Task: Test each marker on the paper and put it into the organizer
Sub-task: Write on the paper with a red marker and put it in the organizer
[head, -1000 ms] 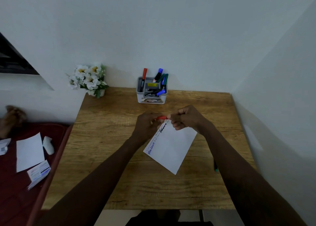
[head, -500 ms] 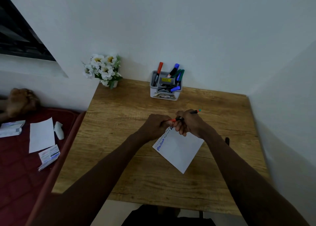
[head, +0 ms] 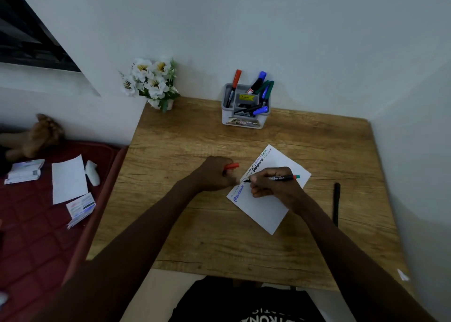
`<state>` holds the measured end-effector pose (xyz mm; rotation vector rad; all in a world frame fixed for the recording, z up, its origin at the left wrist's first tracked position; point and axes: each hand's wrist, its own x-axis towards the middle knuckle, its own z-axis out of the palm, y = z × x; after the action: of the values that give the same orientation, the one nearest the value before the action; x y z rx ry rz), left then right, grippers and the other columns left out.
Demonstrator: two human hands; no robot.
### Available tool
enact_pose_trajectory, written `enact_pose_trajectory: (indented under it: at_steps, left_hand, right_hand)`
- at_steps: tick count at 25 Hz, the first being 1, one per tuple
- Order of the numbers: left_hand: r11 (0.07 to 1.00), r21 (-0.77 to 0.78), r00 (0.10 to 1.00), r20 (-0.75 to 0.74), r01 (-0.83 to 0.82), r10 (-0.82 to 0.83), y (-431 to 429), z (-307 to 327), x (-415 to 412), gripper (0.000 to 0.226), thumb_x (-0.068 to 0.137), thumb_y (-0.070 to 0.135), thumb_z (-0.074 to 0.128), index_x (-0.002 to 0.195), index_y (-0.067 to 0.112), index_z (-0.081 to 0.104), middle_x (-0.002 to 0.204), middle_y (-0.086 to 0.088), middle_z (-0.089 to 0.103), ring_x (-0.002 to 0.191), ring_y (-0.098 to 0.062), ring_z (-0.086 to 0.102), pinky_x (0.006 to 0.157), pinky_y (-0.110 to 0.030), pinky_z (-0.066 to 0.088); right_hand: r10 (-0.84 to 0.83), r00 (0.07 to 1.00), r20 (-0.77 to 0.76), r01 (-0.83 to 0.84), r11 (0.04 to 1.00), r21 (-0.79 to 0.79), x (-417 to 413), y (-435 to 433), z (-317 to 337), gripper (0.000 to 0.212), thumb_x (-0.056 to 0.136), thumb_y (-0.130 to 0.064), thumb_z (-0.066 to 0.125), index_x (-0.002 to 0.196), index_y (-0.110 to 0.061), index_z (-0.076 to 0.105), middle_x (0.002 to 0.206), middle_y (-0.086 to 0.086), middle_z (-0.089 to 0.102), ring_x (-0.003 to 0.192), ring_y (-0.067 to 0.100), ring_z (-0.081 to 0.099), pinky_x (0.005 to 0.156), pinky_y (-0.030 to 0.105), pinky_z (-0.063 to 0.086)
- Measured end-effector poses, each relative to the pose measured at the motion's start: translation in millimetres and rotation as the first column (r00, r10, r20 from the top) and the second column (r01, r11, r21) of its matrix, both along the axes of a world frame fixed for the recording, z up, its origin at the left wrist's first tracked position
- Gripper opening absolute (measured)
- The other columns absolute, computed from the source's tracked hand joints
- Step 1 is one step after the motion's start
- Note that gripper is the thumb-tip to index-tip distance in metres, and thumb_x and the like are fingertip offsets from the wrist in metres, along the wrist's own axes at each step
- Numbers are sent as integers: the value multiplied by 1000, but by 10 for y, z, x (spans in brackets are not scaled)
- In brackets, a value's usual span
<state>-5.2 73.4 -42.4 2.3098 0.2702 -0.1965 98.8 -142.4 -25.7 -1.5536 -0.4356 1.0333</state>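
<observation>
A white sheet of paper [head: 266, 207] lies tilted on the wooden table [head: 195, 236], with blue and black writing along its upper left edge. My right hand [head: 273, 185] grips a black marker [head: 280, 178] with a red end, its tip touching the paper's left edge. My left hand [head: 214, 174] holds the red cap [head: 231, 166], resting on the table just left of the paper. The grey organizer [head: 244, 120] stands at the back by the wall with several markers in it. Another black marker [head: 336, 202] lies on the table to the right.
A pot of white flowers [head: 152, 83] stands at the table's back left corner. Walls close the back and right sides. To the left, a red mat [head: 36, 224] holds papers and small boxes.
My hands pulled apart: the cap came off in the left hand. The right hand brought the marker tip down onto the paper. The view shifted left and closer.
</observation>
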Motion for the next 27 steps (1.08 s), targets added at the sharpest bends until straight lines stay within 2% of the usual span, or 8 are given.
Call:
enact_pose_trajectory:
  at_steps: [3, 6, 9, 11, 17, 21, 24, 27]
  left_hand:
    - [998, 18, 995, -80, 54, -52, 48, 36, -33, 37, 75, 33, 86, 76, 17, 52, 72, 7, 54, 62, -5, 45, 56, -22, 34]
    - [996, 53, 994, -88, 77, -72, 21, 29, -15, 44, 70, 35, 89, 73, 23, 47, 72, 9, 53, 63, -4, 44, 55, -20, 29]
    - [995, 66, 995, -72, 78, -73, 21, 12, -26, 46, 69, 35, 90, 72, 26, 45, 74, 8, 54, 64, -5, 45, 56, -22, 31]
    - [995, 66, 995, -69, 74, -69, 22, 22, -21, 47, 68, 35, 90, 72, 26, 45, 73, 10, 53, 64, -4, 44, 57, -22, 31]
    - [993, 70, 994, -58, 92, -88, 26, 63, -14, 49, 68, 36, 90, 70, 29, 41, 71, 13, 48, 63, -2, 41, 57, -21, 28]
    - [993, 67, 995, -51, 92, -89, 30, 45, -15, 47, 68, 36, 90, 72, 25, 45, 71, 11, 50, 63, -3, 42, 57, -21, 30]
    - [994, 66, 995, -47, 91, -88, 29, 36, -22, 45, 68, 36, 90, 74, 20, 48, 71, 10, 51, 63, -4, 42, 57, -22, 30]
    - [993, 68, 995, -44, 94, -91, 25, 27, -23, 46, 69, 36, 90, 72, 22, 47, 70, 11, 50, 63, -3, 42, 57, -22, 30]
  right_hand:
    - [6, 996, 94, -6, 1000, 2, -170, -54, -127, 16, 88, -3, 77, 103, 4, 76, 87, 21, 77, 78, 37, 75, 75, 42, 64]
    - [-40, 953, 300, 63, 996, -65, -331, -18, -207, 4, 88, -3, 76, 91, -5, 78, 69, 9, 76, 57, 23, 71, 65, 30, 60]
    - [-89, 917, 389, 114, 993, -41, -421, 14, -263, 4, 87, -2, 75, 85, -4, 77, 64, 4, 74, 49, 23, 68, 61, 30, 61]
    - [-74, 910, 408, 106, 993, -57, -448, 13, -294, 3, 88, -6, 76, 86, -6, 78, 68, -1, 76, 53, 21, 70, 66, 33, 63]
    - [5, 874, 487, 60, 991, -117, -456, -2, -367, 6, 85, -14, 79, 85, -20, 79, 84, -15, 76, 81, 7, 74, 83, 27, 61]
    - [16, 870, 493, 61, 988, -140, -447, 1, -393, 2, 85, -16, 79, 86, -16, 80, 86, -13, 76, 78, 3, 72, 80, 28, 62]
    - [-29, 866, 498, 110, 985, -134, -482, 19, -370, 14, 85, -15, 80, 98, -10, 79, 104, -4, 77, 89, -1, 71, 78, 18, 60]
    - [-75, 875, 478, 138, 986, -98, -496, 21, -338, 13, 85, -12, 81, 92, -22, 77, 101, -9, 76, 89, 0, 72, 77, 17, 59]
